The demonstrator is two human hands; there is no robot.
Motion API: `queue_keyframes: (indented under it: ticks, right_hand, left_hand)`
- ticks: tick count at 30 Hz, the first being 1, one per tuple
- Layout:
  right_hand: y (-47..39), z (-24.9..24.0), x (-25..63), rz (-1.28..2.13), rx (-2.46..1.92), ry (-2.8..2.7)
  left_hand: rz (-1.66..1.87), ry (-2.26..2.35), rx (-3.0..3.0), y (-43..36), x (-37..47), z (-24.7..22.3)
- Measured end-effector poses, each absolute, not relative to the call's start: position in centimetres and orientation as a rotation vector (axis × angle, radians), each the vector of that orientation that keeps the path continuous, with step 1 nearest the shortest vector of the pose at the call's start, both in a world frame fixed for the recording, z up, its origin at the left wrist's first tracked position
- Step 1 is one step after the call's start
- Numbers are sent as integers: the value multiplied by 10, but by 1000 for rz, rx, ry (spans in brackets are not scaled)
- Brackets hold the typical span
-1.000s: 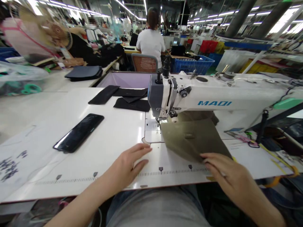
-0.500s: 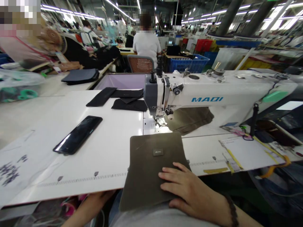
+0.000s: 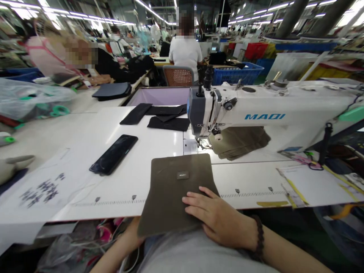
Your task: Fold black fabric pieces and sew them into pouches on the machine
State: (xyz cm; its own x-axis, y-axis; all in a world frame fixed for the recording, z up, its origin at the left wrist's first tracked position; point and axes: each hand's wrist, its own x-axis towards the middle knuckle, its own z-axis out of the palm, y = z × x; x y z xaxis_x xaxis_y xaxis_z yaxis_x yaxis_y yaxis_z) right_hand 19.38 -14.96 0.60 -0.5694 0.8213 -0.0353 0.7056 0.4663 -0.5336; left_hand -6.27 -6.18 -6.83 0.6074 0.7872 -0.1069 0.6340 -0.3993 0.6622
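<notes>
An olive-brown fabric panel (image 3: 170, 197) with a small dark label (image 3: 182, 175) lies over the front edge of the white sewing table, its lower end hanging toward my lap. My right hand (image 3: 212, 214) rests flat on the panel's lower right, fingers stretched out and loosely together. Below the table edge, my left hand (image 3: 135, 231) is beside the panel's lower left corner, with its fingers hidden. Just beyond the panel stands the white sewing machine (image 3: 264, 110), its needle area lit. Several olive fabric pieces (image 3: 241, 142) lie stacked under the machine's arm.
A black phone (image 3: 114, 154) lies left of the panel. Several black fabric pieces (image 3: 167, 123) are near the machine head. Small dark pieces (image 3: 45, 191) sit on paper at the left. Paper with yellow tape (image 3: 321, 185) lies right. Co-workers sit farther back.
My view has turned left, so the table and machine appear farther right. The panel has shifted slightly left against the table. My left hand has come closer to its lower left corner.
</notes>
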Motion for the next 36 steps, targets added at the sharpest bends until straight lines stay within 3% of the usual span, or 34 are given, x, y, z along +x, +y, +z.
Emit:
queue_keyframes:
  ticks: [5, 9, 11, 16, 22, 27, 32, 36]
  right_hand:
    - [-143, 13, 194, 788, -1409, -2347]
    - [-136, 24, 197, 880, -1404, -2228]
    - [-132, 28, 197, 933, -1400, -2189]
    - [-131, 36, 211, 1107, -1418, -2052]
    - [-137, 15, 250, 1307, -1514, -1524]
    - [-123, -8, 238, 901, -1628, -1145]
    - [-114, -13, 228, 463, -1806, -1517]
    - [-111, -14, 232, 300, -1851, -1655]
  left_hand:
    - [35, 958, 2056, -76, -104, -15]
    - [440, 1052, 2210, -56, -100, 15]
    - [555, 1086, 2328, -38, -82, 18]
    - [312, 587, 2294, -6, -33, 14]
    - [426, 988, 2036, 3, -17, 8]
    - [397, 1231, 2012, 9, -8, 1]
    - [437, 1250, 2005, 10, -6, -1]
    - [577, 1330, 2064, 6, -12, -5]
